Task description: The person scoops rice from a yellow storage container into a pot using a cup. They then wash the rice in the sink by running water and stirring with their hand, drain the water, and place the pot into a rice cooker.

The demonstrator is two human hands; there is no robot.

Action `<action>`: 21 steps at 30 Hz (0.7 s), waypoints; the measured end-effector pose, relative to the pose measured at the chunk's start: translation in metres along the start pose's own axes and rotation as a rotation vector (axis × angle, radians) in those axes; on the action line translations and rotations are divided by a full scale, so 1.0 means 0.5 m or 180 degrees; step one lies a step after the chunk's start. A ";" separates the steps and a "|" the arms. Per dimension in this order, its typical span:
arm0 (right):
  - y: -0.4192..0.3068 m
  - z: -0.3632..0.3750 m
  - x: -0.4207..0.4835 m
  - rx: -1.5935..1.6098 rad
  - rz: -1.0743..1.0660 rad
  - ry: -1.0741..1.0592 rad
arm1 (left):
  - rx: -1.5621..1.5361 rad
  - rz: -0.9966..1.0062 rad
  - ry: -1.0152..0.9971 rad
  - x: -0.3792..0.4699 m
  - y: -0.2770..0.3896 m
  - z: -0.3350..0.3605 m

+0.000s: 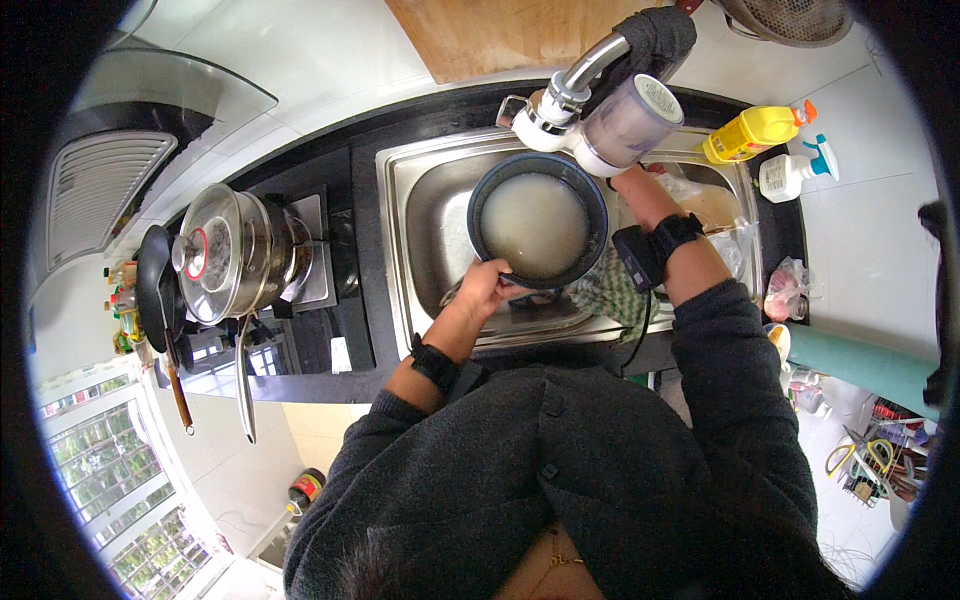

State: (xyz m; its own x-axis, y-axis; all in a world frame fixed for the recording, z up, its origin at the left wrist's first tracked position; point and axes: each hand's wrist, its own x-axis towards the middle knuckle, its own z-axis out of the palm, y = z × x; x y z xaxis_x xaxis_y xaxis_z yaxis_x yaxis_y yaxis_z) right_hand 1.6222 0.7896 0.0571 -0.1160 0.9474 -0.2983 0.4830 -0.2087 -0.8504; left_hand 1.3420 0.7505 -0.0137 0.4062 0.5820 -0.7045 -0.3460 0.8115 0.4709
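Cloudy whitish water (534, 225) fills much of a round dark cooking pot (598, 251), which is over the sink basin (431, 217). My left hand (484, 289) grips the pot's near-left rim, thumb over the edge and fingers below. My right forearm (656, 199) reaches to the pot's right, and my right hand is hidden behind the tap's water filter (634, 120). That filter hangs from the curved metal tap (596, 60), close over the pot's far right rim. A green-and-white checked cloth (615, 292) lies beside the pot, over the divider between basins.
At left, a steamer pot with glass lid (225, 255) stands on the gas stove (307, 247), its long handle pointing towards me. Plastic bags (709, 199) lie in the right basin. A yellow detergent bottle (750, 135) and white spray bottle (784, 178) stand behind it.
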 end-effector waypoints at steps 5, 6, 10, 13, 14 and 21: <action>0.023 0.014 -0.005 -0.0344 -0.0298 0.0229 | 0.0090 0.0017 -0.0098 0.013 -0.002 -0.006; 0.029 0.012 -0.005 -0.1126 -0.0391 0.0036 | 0.0116 0.0046 -0.0121 0.013 -0.002 -0.006; 0.038 0.009 -0.006 -0.2457 -0.0257 -0.0501 | 0.0106 -0.0042 -0.0105 0.014 -0.002 -0.007; 0.026 0.010 -0.014 -0.2300 -0.1083 -0.0122 | 0.0153 -0.0027 -0.0091 0.017 -0.006 -0.013; 0.017 0.011 -0.017 -0.2264 -0.1573 0.0107 | 0.0172 -0.0005 -0.0088 0.019 -0.008 -0.015; -0.098 0.000 -0.039 -0.0336 0.1340 -0.0320 | 0.0251 0.0084 -0.0119 0.029 -0.012 -0.025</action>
State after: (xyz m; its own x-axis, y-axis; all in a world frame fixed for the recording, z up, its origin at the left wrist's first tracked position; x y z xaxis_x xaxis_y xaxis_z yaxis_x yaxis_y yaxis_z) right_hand 1.6006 0.7813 0.1046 0.0284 0.7558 -0.6542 0.5916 -0.5402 -0.5985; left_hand 1.3393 0.7533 -0.0334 0.4295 0.6037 -0.6716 -0.2900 0.7965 0.5305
